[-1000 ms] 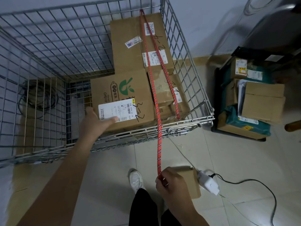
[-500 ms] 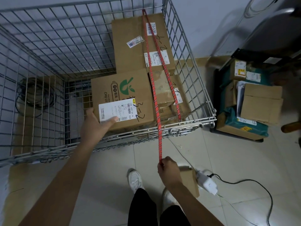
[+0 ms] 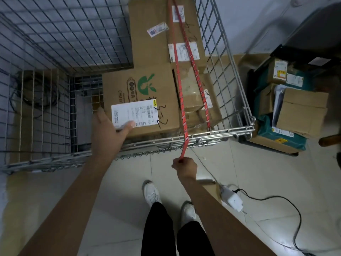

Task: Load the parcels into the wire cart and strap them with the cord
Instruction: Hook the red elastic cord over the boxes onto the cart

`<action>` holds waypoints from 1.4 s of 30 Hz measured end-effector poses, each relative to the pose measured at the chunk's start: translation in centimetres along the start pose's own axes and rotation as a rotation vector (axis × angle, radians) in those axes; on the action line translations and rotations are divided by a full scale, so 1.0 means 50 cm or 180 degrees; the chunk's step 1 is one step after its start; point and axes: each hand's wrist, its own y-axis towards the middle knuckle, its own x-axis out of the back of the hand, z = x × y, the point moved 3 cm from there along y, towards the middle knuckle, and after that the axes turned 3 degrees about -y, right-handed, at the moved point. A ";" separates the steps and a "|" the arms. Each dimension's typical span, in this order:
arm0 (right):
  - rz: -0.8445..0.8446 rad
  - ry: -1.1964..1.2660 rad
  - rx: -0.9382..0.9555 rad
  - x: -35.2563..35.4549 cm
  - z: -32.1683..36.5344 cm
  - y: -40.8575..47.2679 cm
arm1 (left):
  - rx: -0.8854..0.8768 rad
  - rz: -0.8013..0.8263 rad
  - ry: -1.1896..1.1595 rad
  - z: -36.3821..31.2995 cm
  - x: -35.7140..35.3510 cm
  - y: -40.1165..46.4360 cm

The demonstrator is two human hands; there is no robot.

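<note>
Tightly curled fingers [image 3: 181, 161] around cord [image 3: 181, 100]

head view, steeply downward, near wire cart [image 3: 184, 141]

Left arm extended forward, left hand [image 3: 108, 131] laid palm-down with thumb spread and straight fingers pressing a box [image 3: 142, 100]; right arm stretched forward and lower, right hand [image 3: 184, 166] fisted, knuckles up, gripping the cord [image 3: 182, 108]; both forearms bare.

I see a pale tiled floor [image 3: 258, 182], a plain white wall [image 3: 249, 24], and dim light.
</note>
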 end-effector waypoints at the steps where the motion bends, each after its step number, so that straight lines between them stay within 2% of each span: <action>1: -0.0041 0.0036 0.0023 -0.002 -0.001 0.002 | -0.0122 -0.0250 0.0015 -0.009 0.009 -0.017; 3: -0.0113 0.0047 0.0112 -0.002 0.002 0.005 | -0.0556 -0.0869 -0.0222 -0.045 0.037 -0.077; 5: -0.0151 0.0022 0.0250 -0.001 0.003 0.012 | -0.1042 -0.1201 -0.0543 -0.073 0.046 -0.164; 6: -0.0162 -0.0023 0.0370 0.000 0.003 0.018 | -0.1191 -0.1164 -0.0607 -0.078 0.034 -0.205; 8: -0.0180 -0.0115 0.0598 0.004 -0.001 0.022 | -0.1150 -0.0646 -0.0593 -0.061 -0.025 -0.274; 11: -0.0234 -0.0194 0.0822 0.008 -0.012 0.033 | -0.0338 0.0554 -0.0835 0.001 -0.156 -0.324; 14: -0.0256 -0.0191 0.0857 0.007 -0.010 0.037 | 0.1103 0.1311 -0.1483 0.053 -0.265 -0.305; 16: -0.0242 -0.0193 0.0882 0.005 -0.003 0.041 | 0.2002 0.1486 -0.2093 0.062 -0.317 -0.268; 21: -0.0140 0.0044 0.0777 -0.003 0.006 0.053 | 0.2994 0.1656 -0.2979 0.054 -0.417 -0.183; 25: -0.0236 0.0185 0.0745 -0.007 0.010 0.057 | 0.3312 0.1569 -0.3556 0.043 -0.450 -0.146; 28: -0.0415 0.0345 0.0657 -0.008 0.010 0.059 | 0.3523 0.1697 -0.3685 0.041 -0.463 -0.144; 31: -0.0400 0.0775 0.0290 -0.011 0.019 0.053 | 0.3921 0.1710 -0.3826 0.053 -0.478 -0.139; 34: -0.0497 0.1143 -0.0167 -0.023 0.020 0.058 | 0.4334 0.1515 -0.4010 0.053 -0.484 -0.126; 38: -0.0773 0.1369 -0.0597 -0.035 0.025 0.055 | 0.4311 0.1422 -0.4117 0.045 -0.484 -0.125; 42: -0.1176 0.1377 -0.0655 -0.043 0.028 0.032 | 0.4140 0.1572 -0.4038 0.061 -0.500 -0.141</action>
